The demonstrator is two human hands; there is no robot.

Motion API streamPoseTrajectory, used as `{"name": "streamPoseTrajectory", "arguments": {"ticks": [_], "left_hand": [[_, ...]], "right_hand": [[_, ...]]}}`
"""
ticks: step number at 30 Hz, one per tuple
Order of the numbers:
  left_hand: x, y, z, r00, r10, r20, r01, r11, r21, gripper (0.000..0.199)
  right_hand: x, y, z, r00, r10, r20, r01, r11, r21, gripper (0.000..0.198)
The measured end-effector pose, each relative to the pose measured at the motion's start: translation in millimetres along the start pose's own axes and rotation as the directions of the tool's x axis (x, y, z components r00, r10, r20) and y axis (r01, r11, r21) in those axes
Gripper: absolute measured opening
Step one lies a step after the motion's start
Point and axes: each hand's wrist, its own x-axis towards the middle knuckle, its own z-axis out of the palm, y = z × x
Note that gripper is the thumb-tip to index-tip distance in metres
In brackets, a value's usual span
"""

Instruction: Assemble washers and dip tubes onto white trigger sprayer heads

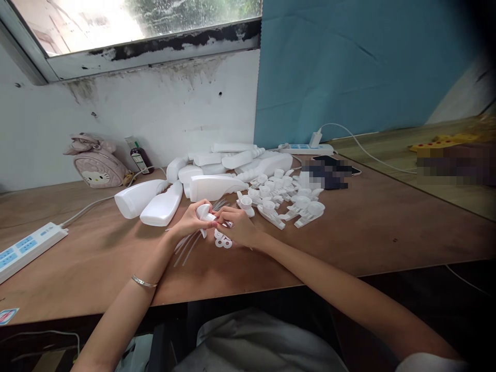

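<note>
My left hand [189,220] is closed around a white trigger spray head [203,211], held just above the table. The fingers of my right hand [241,227] are pinched together at the spray head's collar end; whatever they grip is hidden behind them. Under my hands lie several thin clear dip tubes [188,247], fanned out on the brown tabletop. Beside them sits a small group of flat white rings [223,239]. A pile of white spray heads [277,194] spreads to the right of my hands. White plastic bottles [213,188] lie on their sides behind them.
A white power strip [33,248] lies at the left, and another power strip [306,149] with a charger stands at the back. A pink bag [98,164] and dark bottle [139,156] are against the wall. A phone [336,165] lies back right.
</note>
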Motion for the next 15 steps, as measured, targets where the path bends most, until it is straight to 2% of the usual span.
{"name": "streamPoseTrajectory", "arguments": {"ticks": [15], "left_hand": [[-0.3, -4.5, -0.4, 1.0, 0.029, 0.01, -0.029, 0.999, -0.013, 0.04]], "right_hand": [[2.4, -7.2, -6.2, 0.99, 0.108, 0.086, -0.114, 0.991, 0.068, 0.023]]}}
